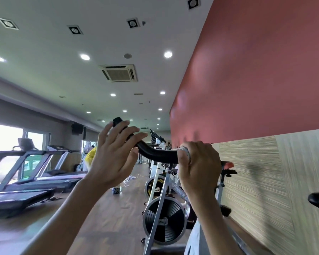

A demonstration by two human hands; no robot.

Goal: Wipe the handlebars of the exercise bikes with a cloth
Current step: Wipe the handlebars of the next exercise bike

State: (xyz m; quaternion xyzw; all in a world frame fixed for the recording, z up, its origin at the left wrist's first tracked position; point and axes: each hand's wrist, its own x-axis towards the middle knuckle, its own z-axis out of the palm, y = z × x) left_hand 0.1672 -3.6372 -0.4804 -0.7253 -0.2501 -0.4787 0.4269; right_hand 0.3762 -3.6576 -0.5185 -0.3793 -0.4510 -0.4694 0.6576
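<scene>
I'm mid-wipe: my right hand [199, 166] is fisted on the cloth [185, 151] around the black handlebar [158, 153], my left hand [114, 153] spread loosely near its upturned end, so next I should slide the cloth leftward.

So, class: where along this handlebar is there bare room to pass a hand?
The black handlebar is bare between the left hand and the right hand. Its tip is crowded by left fingers; the right hand closes around the cloth.
</scene>
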